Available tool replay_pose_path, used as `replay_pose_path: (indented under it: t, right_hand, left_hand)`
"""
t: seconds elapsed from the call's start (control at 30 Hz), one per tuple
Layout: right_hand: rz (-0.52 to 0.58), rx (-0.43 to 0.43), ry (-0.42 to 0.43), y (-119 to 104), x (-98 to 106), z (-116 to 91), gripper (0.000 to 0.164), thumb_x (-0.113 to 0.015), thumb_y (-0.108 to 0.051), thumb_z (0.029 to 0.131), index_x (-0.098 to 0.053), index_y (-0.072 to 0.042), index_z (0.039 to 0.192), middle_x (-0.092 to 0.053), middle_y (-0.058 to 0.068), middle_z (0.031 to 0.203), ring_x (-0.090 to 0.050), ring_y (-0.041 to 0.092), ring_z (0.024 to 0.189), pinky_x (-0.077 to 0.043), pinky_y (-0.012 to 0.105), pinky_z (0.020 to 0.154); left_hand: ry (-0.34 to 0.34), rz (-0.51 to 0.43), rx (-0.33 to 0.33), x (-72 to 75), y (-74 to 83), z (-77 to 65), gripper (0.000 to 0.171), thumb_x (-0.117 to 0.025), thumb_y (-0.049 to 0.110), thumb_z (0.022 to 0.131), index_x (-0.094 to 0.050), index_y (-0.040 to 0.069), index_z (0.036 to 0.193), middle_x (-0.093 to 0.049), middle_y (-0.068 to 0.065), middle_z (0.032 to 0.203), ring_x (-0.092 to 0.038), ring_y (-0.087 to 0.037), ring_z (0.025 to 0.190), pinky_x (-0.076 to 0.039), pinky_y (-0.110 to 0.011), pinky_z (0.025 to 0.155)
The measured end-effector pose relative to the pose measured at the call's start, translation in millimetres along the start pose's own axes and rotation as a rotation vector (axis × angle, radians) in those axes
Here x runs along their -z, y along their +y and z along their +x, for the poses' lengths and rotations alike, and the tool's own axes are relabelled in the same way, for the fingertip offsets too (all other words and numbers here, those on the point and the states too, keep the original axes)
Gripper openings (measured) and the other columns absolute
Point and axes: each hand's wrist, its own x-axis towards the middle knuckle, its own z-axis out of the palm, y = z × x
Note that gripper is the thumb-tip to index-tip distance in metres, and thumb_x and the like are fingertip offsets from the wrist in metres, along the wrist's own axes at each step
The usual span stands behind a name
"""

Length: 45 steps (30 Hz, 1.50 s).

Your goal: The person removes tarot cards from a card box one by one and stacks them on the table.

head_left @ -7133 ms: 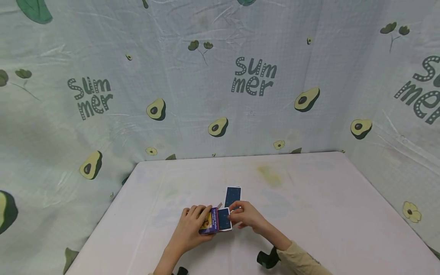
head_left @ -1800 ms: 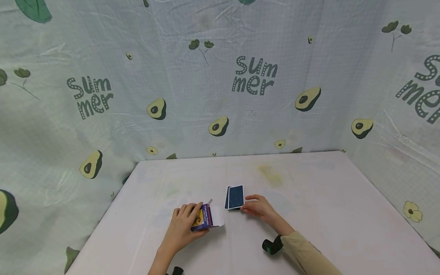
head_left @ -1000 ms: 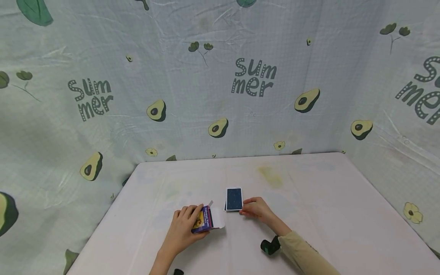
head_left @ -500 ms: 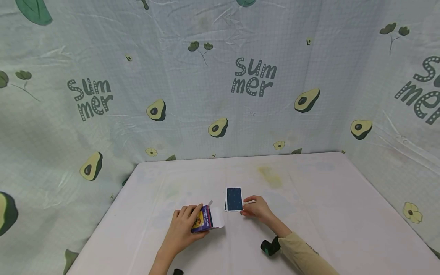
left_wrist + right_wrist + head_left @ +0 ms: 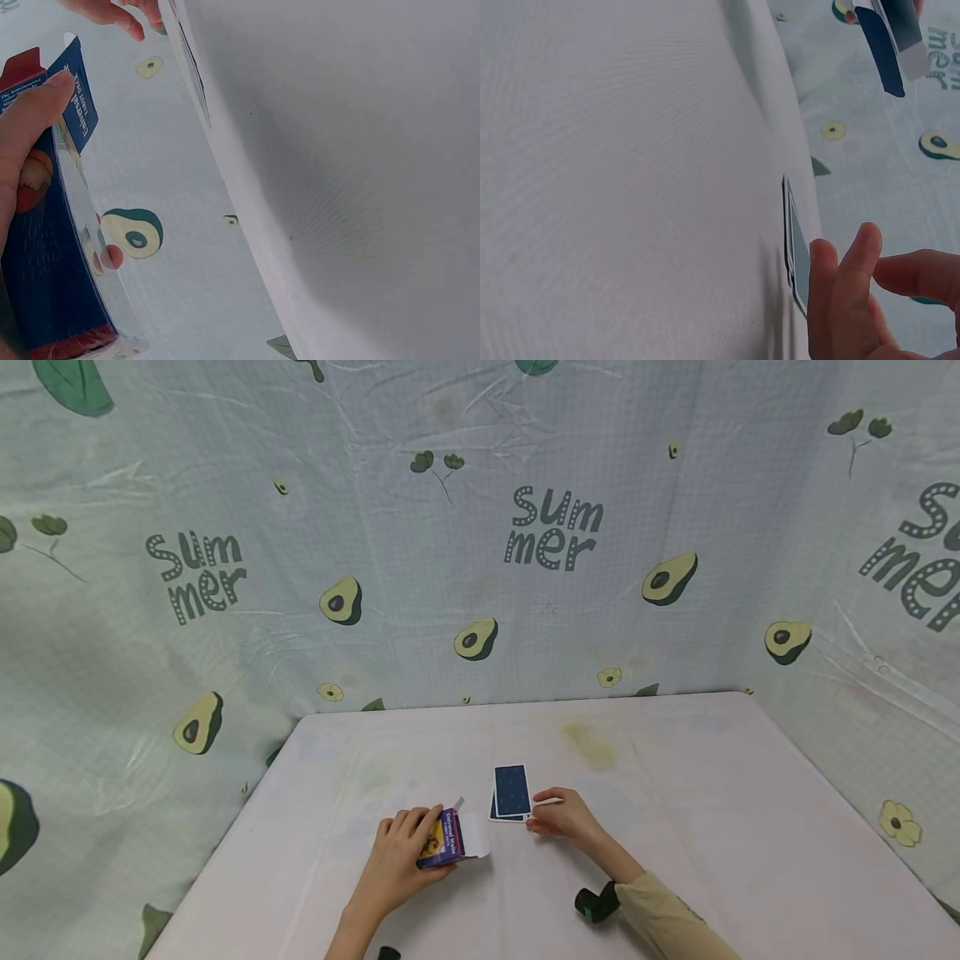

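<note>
My left hand (image 5: 411,849) grips a purple and yellow tarot card box (image 5: 442,840). The box's white end flap stands open toward the right, and the thumb presses near the printed flap (image 5: 77,97) in the left wrist view. Dark blue cards (image 5: 513,790) with white borders lie face down on the table in a small stack. The top card sits slightly off the ones beneath it. My right hand (image 5: 564,816) is at the stack's right edge, fingers fairly straight and fingertips beside the cards. In the right wrist view, the fingers (image 5: 840,292) overlap the near end of the stack (image 5: 799,255).
The white-covered table (image 5: 637,827) has a yellowish stain beyond the cards. A black wrist device (image 5: 596,903) sits by the right sleeve (image 5: 667,914). Behind stands a pale curtain (image 5: 420,552) printed with avocados and lettering.
Earlier, cards were drawn from the box onto the stack. In the last half second, the top card slid slightly away from me, showing the card beneath. My left hand stayed put with the box.
</note>
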Motion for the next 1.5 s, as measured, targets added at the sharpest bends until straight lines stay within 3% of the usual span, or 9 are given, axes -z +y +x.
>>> replay_pose_path:
  t: [0.43,0.73,1.2,1.5]
  right_hand:
    - [-0.02,0.04,-0.066,-2.4,10.4,-12.8,0.032,-0.058,-0.006,0.084,-0.051,0.01,0.111,-0.065,0.017,0.093,-0.067,0.018,0.072,-0.054,0.03,0.065]
    - [-0.087,0.092,-0.183,-7.5,10.7,-29.2,0.037,-0.059,-0.015,0.086,-0.051,0.008,0.114,-0.062,0.024,0.107,-0.067,0.019,0.081,-0.054,0.032,0.071]
    - [-0.118,0.178,-0.296,-21.5,3.5,-47.0,0.038,-0.06,-0.019,0.086,-0.052,0.008,0.111,-0.061,0.025,0.108,-0.067,0.02,0.082,-0.054,0.032,0.071]
    - [-0.127,0.211,-0.324,-27.3,-1.4,-52.5,0.038,-0.061,-0.018,0.085,-0.053,0.008,0.111,-0.062,0.024,0.105,-0.067,0.021,0.081,-0.054,0.033,0.069]
  left_hand:
    - [0.0,-0.02,-0.017,-1.3,2.3,3.5,0.08,-0.078,0.049,0.057,-0.052,0.014,0.124,-0.055,0.0,0.107,-0.05,-0.016,0.094,-0.037,-0.034,0.077]
    - [-0.027,-0.036,-0.012,-2.0,8.1,7.1,0.08,-0.079,0.048,0.057,-0.051,0.014,0.125,-0.055,0.0,0.108,-0.049,-0.016,0.094,-0.038,-0.036,0.079]
    - [-0.058,-0.062,0.004,-0.7,13.4,9.1,0.081,-0.078,0.049,0.058,-0.05,0.015,0.126,-0.055,0.0,0.11,-0.049,-0.017,0.097,-0.038,-0.037,0.081]
    - [-0.08,-0.05,0.003,1.9,15.9,10.1,0.08,-0.078,0.048,0.059,-0.05,0.014,0.126,-0.054,-0.001,0.11,-0.048,-0.017,0.097,-0.038,-0.037,0.082]
